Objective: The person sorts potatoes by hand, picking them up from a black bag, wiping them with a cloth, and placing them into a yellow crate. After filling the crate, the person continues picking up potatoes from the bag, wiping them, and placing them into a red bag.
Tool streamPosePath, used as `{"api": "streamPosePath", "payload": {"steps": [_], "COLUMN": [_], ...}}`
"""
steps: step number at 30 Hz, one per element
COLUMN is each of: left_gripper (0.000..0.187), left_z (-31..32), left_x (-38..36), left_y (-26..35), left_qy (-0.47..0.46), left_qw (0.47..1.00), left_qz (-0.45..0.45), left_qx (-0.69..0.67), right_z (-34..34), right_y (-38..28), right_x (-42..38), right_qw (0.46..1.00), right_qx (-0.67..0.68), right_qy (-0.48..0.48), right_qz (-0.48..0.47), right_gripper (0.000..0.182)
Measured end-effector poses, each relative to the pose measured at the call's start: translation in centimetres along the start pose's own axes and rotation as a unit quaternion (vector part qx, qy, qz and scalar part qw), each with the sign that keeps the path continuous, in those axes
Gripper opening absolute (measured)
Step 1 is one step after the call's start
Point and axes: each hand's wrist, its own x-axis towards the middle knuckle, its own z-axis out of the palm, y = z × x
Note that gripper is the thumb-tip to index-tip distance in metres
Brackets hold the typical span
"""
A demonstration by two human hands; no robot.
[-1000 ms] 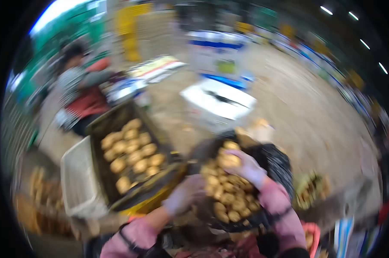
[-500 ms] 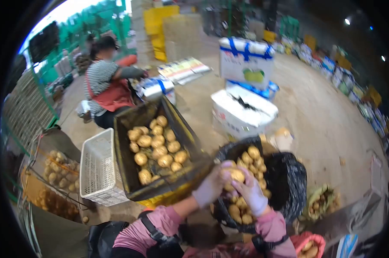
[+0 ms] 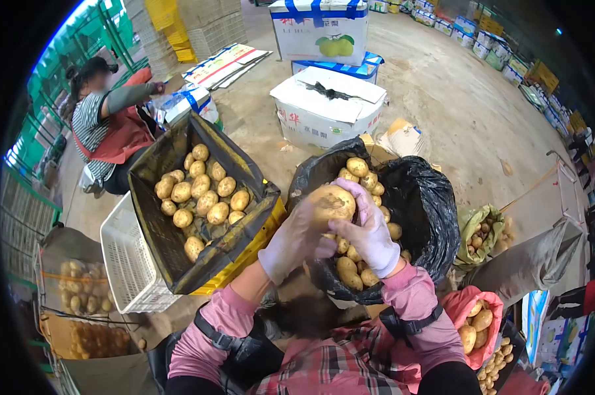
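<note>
Potato (image 3: 330, 204), large and soil-marked, held above the black bag (image 3: 439, 207): my right hand (image 3: 376, 245) grips its side; my left hand (image 3: 285, 242) is blurred beside it, and I cannot tell whether it grips. I judge it firm, solidly weighted, dusty rather than slippery, easily bruised, best cupped round its middle. Beyond the black bag, a white carton (image 3: 350, 132) shows red 利华 and, apparently, 水晶梨.

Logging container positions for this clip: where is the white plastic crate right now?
In the head view, the white crate sits on the person's left, against the left side of the dark-lined yellow crate holding potatoes.
</note>
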Motion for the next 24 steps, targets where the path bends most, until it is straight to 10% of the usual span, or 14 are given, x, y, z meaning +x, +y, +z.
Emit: {"api": "streamPosePath", "payload": {"steps": [8, 13, 17, 22, 24], "left_gripper": [0.069, 0.083, 0.096, 0.092, 0.094], "left_z": [0.4, 1.3, 0.7, -0.3, 0.3], "left_x": [0.0, -0.9, -0.4, -0.1, -0.2], "left_y": [0.0, 0.9, 1.2, 1.2, 1.1], "left_qy": [0.019, 0.000, -0.008, 0.070, 0.073], "left_qw": [0.990, 0.996, 0.956, 0.845, 0.886], "left_qz": [0.110, 0.066, 0.196, 0.283, 0.258], "left_qx": [0.087, 0.056, 0.216, 0.448, 0.377], "right_z": [-0.2, -1.4, -1.5, 0.0, -0.2], "right_y": [0.9, 1.4, 0.5, -0.6, 1.0], "right_x": [-0.3, -0.7, -0.5, -0.9, -0.4], "right_qw": [0.956, 0.978, 0.998, 0.996, 0.979], "right_qx": [-0.267, -0.177, 0.030, -0.077, -0.185], "right_qy": [0.073, 0.060, -0.005, 0.008, 0.030], "right_qz": [-0.099, -0.090, -0.047, -0.044, -0.078], "right_gripper": [0.053, 0.054, 0.064, 0.068, 0.069]}}
